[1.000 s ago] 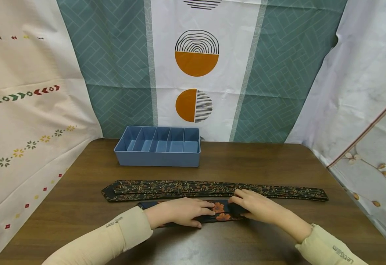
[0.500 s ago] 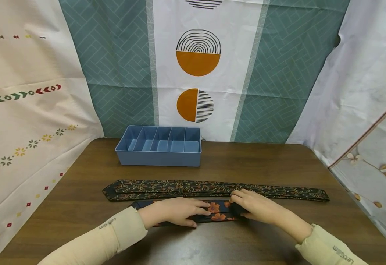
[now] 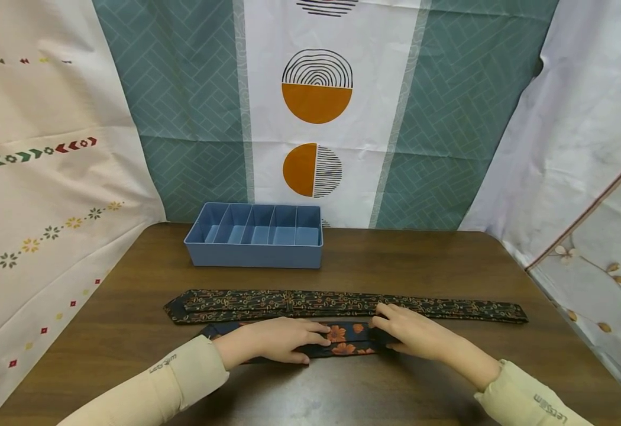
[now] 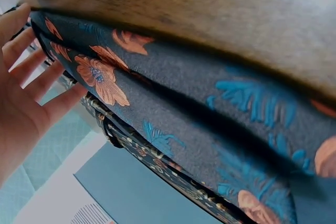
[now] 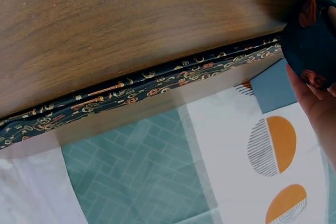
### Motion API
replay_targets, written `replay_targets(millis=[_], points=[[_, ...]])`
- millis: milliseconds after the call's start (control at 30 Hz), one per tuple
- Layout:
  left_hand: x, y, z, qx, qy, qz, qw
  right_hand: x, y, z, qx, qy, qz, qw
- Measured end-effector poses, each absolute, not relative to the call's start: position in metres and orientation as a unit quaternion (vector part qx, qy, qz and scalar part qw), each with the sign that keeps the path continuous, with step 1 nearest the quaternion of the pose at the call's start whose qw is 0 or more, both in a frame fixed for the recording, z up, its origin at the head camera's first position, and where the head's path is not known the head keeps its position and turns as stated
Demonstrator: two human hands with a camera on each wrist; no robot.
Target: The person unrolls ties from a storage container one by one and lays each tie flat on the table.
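A dark navy necktie (image 3: 337,334) with orange flowers lies lengthwise on the table in the head view. My left hand (image 3: 274,340) rests over its middle, fingers extended and spread. In the left wrist view the fingers (image 4: 50,90) lie along the cloth, which shows blue leaves and a lengthwise fold. My right hand (image 3: 414,331) grips the tie's rolled-up right end (image 5: 310,43), seen as a dark round bundle in the right wrist view. Just behind it a second necktie (image 3: 332,303), black with a small gold and orange pattern, is stretched out flat, its wide pointed end at left.
A blue box (image 3: 254,255) with several compartments stands at the back left of the brown wooden table (image 3: 395,260). Patterned cloths (image 3: 443,118) hang behind and at both sides of the table.
My left hand has slid left, and the flowers of the navy tie have shifted left with it. My right hand stays almost in place with the rolled end. The second tie has not moved.
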State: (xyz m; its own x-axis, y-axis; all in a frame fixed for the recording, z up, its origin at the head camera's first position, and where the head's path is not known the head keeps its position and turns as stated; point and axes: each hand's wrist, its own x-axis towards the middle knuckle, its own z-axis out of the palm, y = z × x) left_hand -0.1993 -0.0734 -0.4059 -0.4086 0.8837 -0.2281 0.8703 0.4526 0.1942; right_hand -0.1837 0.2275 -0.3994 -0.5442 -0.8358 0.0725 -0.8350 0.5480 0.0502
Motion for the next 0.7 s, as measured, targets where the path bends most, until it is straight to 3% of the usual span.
replay_targets(millis=[700], points=[[-0.199, -0.086, -0.41, 0.504, 0.851, 0.045, 0.143, -0.184, 0.231, -0.401, 0.475, -0.878, -0.029, 0.05]])
